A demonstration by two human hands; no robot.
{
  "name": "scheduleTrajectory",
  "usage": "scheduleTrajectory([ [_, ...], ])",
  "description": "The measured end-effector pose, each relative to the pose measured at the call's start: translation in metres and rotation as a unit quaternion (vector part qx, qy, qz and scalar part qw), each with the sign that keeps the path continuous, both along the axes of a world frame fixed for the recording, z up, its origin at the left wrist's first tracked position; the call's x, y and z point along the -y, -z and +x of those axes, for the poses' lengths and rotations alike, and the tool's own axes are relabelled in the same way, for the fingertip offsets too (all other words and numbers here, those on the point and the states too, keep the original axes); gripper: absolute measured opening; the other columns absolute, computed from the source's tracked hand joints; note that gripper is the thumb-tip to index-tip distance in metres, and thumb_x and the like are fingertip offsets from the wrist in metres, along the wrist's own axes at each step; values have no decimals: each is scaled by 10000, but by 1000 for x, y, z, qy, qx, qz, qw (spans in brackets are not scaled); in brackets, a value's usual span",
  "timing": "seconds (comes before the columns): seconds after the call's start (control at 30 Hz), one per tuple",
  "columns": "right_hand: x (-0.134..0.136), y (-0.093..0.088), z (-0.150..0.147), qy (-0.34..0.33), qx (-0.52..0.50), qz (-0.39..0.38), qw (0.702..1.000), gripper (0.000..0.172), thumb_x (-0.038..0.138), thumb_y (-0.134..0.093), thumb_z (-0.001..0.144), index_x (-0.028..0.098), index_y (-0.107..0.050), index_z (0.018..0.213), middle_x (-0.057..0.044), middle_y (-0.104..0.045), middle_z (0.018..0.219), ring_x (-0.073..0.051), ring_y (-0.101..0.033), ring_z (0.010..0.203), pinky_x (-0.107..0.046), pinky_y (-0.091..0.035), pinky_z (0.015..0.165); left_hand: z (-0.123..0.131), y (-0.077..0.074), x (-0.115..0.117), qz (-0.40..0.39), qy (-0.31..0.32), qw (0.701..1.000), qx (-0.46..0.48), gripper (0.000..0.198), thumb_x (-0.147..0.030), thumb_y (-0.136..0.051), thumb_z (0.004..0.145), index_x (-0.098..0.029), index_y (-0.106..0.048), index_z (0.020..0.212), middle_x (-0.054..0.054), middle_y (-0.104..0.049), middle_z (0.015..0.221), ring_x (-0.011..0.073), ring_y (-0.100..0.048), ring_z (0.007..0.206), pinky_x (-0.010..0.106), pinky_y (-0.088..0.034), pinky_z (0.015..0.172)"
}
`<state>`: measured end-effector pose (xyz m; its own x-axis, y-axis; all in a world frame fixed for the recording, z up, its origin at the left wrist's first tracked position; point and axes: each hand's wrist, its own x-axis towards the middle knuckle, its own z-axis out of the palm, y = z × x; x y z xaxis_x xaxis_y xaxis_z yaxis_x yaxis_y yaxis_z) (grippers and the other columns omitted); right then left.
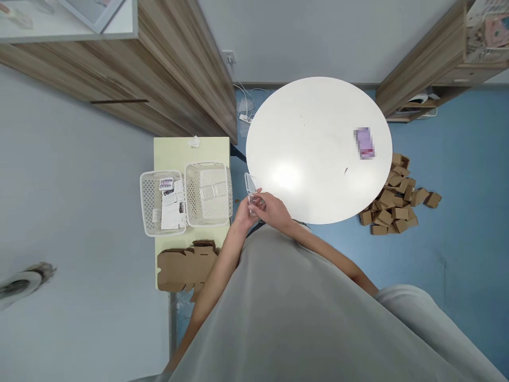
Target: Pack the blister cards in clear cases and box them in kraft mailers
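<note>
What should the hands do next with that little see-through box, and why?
Probably fold the lid down and press it shut. The left hand and right hand both hold the clear box at the edge of the white table, and its lid seems to stand open.

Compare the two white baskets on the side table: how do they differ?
The left basket holds printed cards and packets; the right basket holds pale, clear-looking trays. The left basket sits slightly lower in the picture; the right basket stands closer to the clear case that the left hand and right hand hold. Both are white, perforated, rectangular and upright.
</note>
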<state>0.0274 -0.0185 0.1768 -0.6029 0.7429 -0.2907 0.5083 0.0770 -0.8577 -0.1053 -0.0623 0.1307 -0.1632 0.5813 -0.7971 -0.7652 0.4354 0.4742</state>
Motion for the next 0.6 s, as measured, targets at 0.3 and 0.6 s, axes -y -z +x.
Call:
scheduleTrajectory([
  [0.3, -42, 44, 30, 123, -10, -101, 987, 273, 470, -727, 1010, 263, -753, 1185, -42, -847, 1097, -215, -798, 883, -372, -629, 893, 21, 15, -17, -54, -13, 991, -119, 369, -231, -733, 904, -180, -742, 1269, 52, -781, 946, 142, -704, 766, 268, -570, 768],
  [0.6, -91, 118, 25, 206, -56, -250, 944, 179, 344, -711, 893, 202, -737, 999, -90, -845, 1033, -196, -793, 855, -322, -610, 832, 24, 15, -31, -82, 22, 965, -250, 606, -281, -733, 977, -168, -613, 1559, 218, -575, 1674, 320, -551, 1566, 432, -462, 1261],
])
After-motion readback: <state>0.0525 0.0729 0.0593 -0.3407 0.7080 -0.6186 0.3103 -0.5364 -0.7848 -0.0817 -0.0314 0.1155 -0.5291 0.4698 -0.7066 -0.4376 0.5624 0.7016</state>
